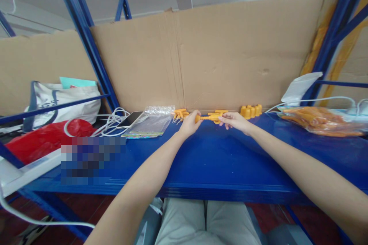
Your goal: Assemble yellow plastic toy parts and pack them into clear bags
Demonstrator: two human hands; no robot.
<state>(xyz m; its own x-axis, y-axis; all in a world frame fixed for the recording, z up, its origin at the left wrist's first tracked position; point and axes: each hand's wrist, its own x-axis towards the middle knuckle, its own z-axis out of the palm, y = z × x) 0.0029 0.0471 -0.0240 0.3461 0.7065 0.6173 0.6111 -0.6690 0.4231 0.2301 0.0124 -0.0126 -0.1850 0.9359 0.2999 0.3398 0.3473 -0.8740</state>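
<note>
Both my hands reach to the back of a blue shelf (218, 160) and meet on an orange plastic toy part (211, 116), a ribbed rod with wing-like pieces. My left hand (189, 122) is closed around its left end. My right hand (234, 120) pinches its right end with fingers together. Another orange star-shaped piece (180, 114) lies just left of my left hand. A row of small orange caps (251, 111) stands to the right of my right hand, against the cardboard.
A cardboard sheet (218, 53) backs the shelf. Clear plastic bags (152, 122), a phone (130, 119) and white cables (110, 120) lie to the left. A bag of orange parts (319, 121) lies on the right. A red bag (43, 139) and a tote bag (63, 101) sit far left.
</note>
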